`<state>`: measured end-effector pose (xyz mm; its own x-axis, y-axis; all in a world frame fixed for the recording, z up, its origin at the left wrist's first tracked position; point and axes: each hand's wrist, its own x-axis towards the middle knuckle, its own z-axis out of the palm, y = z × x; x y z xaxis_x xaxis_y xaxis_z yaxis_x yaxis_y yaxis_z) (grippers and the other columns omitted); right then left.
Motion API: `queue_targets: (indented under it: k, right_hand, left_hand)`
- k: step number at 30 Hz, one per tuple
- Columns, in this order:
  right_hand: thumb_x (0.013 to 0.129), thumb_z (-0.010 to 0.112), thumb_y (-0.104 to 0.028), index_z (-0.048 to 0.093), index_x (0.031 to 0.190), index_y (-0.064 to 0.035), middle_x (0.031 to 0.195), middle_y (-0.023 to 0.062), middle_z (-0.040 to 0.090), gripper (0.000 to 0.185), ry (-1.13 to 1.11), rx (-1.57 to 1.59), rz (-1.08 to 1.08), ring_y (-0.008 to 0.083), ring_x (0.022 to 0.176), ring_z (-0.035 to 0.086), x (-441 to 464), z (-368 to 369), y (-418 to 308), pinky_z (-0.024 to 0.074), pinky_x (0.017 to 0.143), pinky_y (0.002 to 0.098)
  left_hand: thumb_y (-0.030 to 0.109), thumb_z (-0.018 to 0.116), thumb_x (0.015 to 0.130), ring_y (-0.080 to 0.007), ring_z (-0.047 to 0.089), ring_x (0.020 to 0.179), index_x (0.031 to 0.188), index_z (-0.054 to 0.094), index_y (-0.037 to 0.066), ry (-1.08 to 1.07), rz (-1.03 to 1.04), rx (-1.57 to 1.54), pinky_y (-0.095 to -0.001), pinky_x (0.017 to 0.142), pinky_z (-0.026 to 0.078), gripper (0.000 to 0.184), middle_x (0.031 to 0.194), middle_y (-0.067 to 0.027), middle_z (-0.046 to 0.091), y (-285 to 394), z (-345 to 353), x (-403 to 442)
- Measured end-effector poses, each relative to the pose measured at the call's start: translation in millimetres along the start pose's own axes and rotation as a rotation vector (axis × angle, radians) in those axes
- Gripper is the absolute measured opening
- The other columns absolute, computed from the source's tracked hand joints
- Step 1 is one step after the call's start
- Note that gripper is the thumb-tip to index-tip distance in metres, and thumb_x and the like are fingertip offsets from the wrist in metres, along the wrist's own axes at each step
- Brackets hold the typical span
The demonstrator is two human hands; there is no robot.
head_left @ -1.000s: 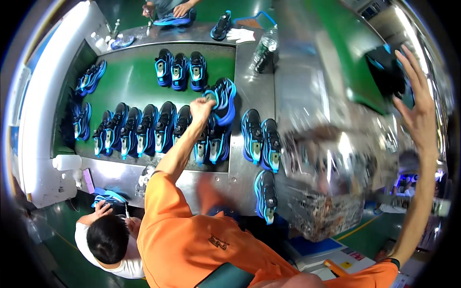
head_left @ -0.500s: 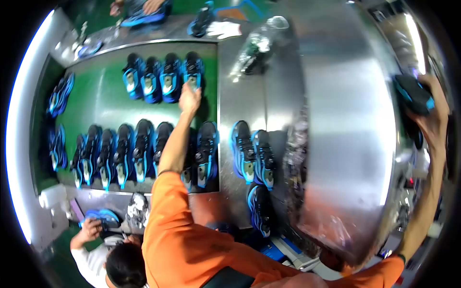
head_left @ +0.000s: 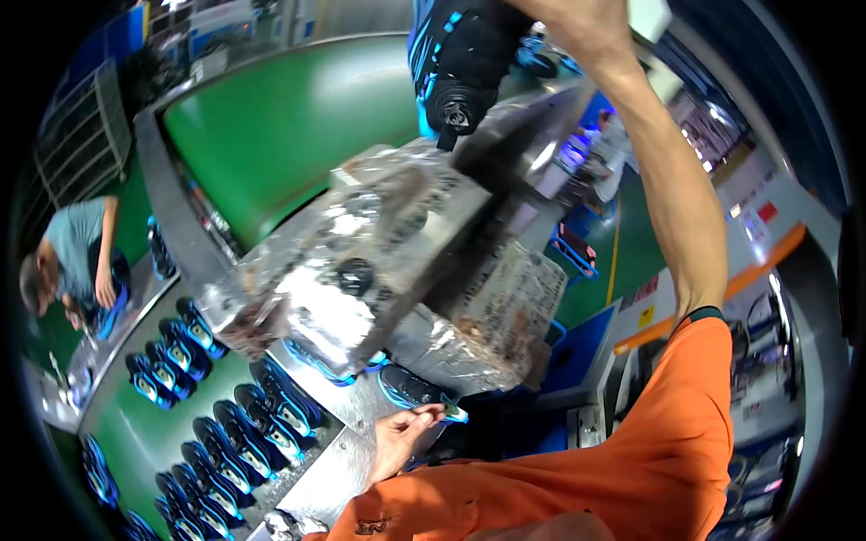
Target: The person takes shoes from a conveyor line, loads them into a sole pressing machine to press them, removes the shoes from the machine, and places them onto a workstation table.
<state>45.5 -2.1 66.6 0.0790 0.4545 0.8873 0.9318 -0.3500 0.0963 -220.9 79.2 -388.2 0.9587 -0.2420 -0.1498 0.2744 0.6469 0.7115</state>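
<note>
My right hand (head_left: 582,27) is raised at the top of the view, gripping a black sports shoe (head_left: 474,59) with blue trim, its fingers partly cut off by the frame edge. The shoe hangs above a metal box-shaped machine (head_left: 388,243) wrapped in foil and clear plastic. Lower down, my left hand (head_left: 401,440) pinches the near end of another black and blue shoe (head_left: 410,386), which rests on a metal ledge beside the machine. Several similar shoes (head_left: 239,442) stand in rows on a green belt (head_left: 113,446) at the lower left.
A second green belt (head_left: 244,117) runs beyond the machine. At the left, a co-worker (head_left: 77,243) bends over a shoe at the metal bench. An orange bar (head_left: 749,266) and a blue panel (head_left: 577,347) stand to the right.
The view has swung right, towards the machine. My left hand has left the shoe in the far row and is now at a shoe near my body. My right hand still carries its shoe, now over the machine.
</note>
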Motion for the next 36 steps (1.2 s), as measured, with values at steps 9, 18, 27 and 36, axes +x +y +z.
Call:
queue_targets:
  k: [9,18,27,36]
  right_hand:
    - [0.076,0.076,-0.025,0.064,0.102,0.0001,0.091,0.0081,0.067,0.038,0.164,0.214,0.755,0.0167,0.084,0.064,-170.6,-256.4,-85.0,0.0509,0.075,0.0284]
    - [0.09,0.061,-0.035,0.043,0.135,-0.0018,0.122,0.0128,0.058,0.059,0.51,0.086,1.248,0.0147,0.11,0.055,-448.3,-388.9,-258.5,0.0459,0.092,0.0324]
    - [0.059,0.079,-0.011,0.054,0.121,-0.0024,0.11,0.0085,0.063,0.068,1.164,-0.525,1.505,0.0161,0.104,0.058,-577.3,-430.5,-422.2,0.0427,0.095,0.03]
    - [0.06,0.075,-0.003,0.051,0.126,-0.0025,0.114,0.0079,0.059,0.071,1.655,-0.794,1.251,0.0194,0.1,0.058,-650.0,-512.3,-549.5,0.0452,0.092,0.033]
  left_hand:
    - [0.076,0.046,0.08,-0.0292,0.056,0.117,0.138,0.036,-0.004,-0.834,0.101,-0.156,-0.0413,0.097,0.048,0.099,0.133,-0.0195,0.051,43.9,212.1,103.7]
    - [0.03,0.066,0.084,-0.0261,0.056,0.114,0.139,0.034,-0.005,-0.857,-0.308,-0.143,-0.0381,0.101,0.043,0.073,0.128,-0.0171,0.054,-110.3,337.7,38.4]
    - [0.013,0.062,0.088,-0.0229,0.05,0.12,0.14,0.036,-0.006,-0.987,-0.343,0.198,-0.0358,0.105,0.034,0.062,0.134,-0.0149,0.05,-310.2,401.8,-67.6]
    - [0.032,0.059,0.094,-0.021,0.06,0.109,0.133,0.046,-0.005,-1.225,-0.567,0.623,-0.0326,0.094,0.047,0.055,0.122,-0.0137,0.061,-455.9,539.0,-96.6]
